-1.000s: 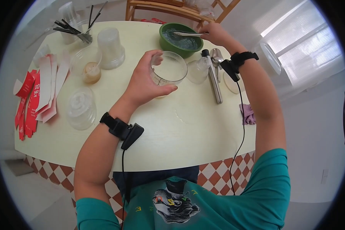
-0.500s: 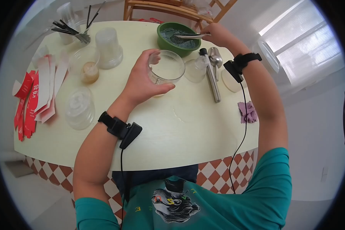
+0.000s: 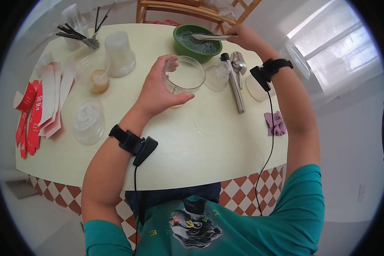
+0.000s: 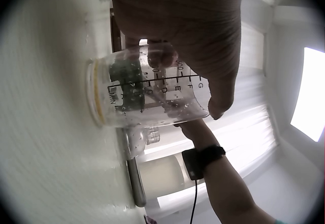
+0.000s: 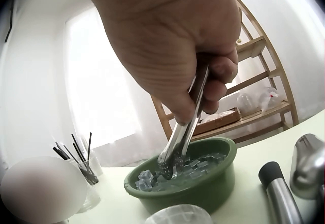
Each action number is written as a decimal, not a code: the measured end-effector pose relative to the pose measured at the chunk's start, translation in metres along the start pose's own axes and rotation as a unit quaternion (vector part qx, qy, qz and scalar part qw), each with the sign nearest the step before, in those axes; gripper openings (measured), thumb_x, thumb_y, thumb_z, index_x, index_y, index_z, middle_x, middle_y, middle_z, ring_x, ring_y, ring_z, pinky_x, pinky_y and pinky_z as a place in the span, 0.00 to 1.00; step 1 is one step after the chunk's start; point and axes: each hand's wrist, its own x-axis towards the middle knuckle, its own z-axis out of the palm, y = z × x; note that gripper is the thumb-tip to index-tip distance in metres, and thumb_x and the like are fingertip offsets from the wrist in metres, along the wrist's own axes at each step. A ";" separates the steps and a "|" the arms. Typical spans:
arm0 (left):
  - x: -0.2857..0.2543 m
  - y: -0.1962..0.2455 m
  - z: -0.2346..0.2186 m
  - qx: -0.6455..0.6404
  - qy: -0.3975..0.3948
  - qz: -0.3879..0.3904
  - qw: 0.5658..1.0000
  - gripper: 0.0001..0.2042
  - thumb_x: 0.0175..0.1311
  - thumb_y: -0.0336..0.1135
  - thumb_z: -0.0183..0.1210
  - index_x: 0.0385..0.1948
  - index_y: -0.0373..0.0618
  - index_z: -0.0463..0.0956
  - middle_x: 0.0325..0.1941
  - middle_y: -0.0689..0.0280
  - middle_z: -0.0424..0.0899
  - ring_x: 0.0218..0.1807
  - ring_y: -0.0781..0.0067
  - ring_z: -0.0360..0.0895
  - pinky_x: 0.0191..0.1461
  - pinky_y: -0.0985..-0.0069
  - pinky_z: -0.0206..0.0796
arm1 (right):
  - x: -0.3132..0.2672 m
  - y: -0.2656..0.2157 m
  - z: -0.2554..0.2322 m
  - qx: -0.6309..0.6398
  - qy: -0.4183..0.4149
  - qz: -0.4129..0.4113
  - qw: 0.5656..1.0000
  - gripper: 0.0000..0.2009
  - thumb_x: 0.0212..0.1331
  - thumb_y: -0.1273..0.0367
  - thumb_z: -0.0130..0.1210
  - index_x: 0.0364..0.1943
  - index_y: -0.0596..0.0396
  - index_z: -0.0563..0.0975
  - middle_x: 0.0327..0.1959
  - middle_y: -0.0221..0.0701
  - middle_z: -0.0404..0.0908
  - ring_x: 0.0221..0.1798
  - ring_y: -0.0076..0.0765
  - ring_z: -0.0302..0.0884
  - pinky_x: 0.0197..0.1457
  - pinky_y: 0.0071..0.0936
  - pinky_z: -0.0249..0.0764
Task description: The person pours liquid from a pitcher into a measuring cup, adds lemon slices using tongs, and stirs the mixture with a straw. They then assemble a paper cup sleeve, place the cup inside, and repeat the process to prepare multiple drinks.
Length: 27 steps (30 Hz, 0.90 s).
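Note:
My left hand (image 3: pixel 158 87) holds a clear measuring cup (image 4: pixel 152 92) with black markings, thumb on the near side and fingers round the far side. The cup is upright, its base low over the table, with a yellowish ring at the bottom. At the table's far side, my right hand (image 3: pixel 245 37) grips metal tongs (image 3: pixel 213 37). Their perforated ends dip into a green bowl (image 5: pixel 216 186) among clear ice cubes (image 5: pixel 195 170) in the right wrist view. The two tong ends stand close together there.
Right of the cup are a clear bottle-like vessel (image 3: pixel 217 79), a steel muddler (image 3: pixel 236 89), a metal scoop (image 3: pixel 238 64) and a purple cloth (image 3: pixel 276 124). Leftward stand stacked plastic cups (image 3: pixel 119 53), a cup of brownish stuff (image 3: pixel 99 83), clear lids (image 3: pixel 88 121), black straws (image 3: pixel 79 36) and red-and-white sleeves (image 3: pixel 49 98).
The tongs have shifted and turned a little within the bowl, with my right hand moving slightly. My left hand keeps the cup in nearly the same place.

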 end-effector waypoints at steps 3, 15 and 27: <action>0.000 -0.001 0.000 0.000 0.002 0.006 1.000 0.45 0.34 0.34 0.73 0.62 0.48 0.59 0.57 0.59 0.71 0.63 0.63 0.67 0.65 0.58 0.59 | -0.011 -0.010 -0.013 0.086 -0.052 0.118 0.988 0.11 0.56 0.67 0.59 0.42 0.55 0.82 0.25 0.31 0.79 0.27 0.33 0.76 0.34 0.30 0.73; 0.000 0.007 0.001 0.008 0.014 0.027 1.000 0.41 0.36 0.36 0.74 0.57 0.40 0.62 0.54 0.57 0.72 0.60 0.61 0.69 0.64 0.67 0.62 | -0.061 -0.045 -0.054 0.332 -0.075 0.061 0.938 0.13 0.60 0.72 0.55 0.48 0.61 0.80 0.24 0.22 0.74 0.25 0.16 0.65 0.27 0.14 0.63; 0.001 0.010 0.000 -0.001 0.008 0.026 1.000 0.40 0.36 0.36 0.74 0.56 0.39 0.62 0.55 0.56 0.72 0.60 0.62 0.69 0.64 0.68 0.61 | -0.076 -0.087 -0.060 0.240 -0.077 -0.070 0.965 0.12 0.58 0.74 0.59 0.46 0.60 0.80 0.31 0.28 0.82 0.33 0.21 0.75 0.39 0.20 0.72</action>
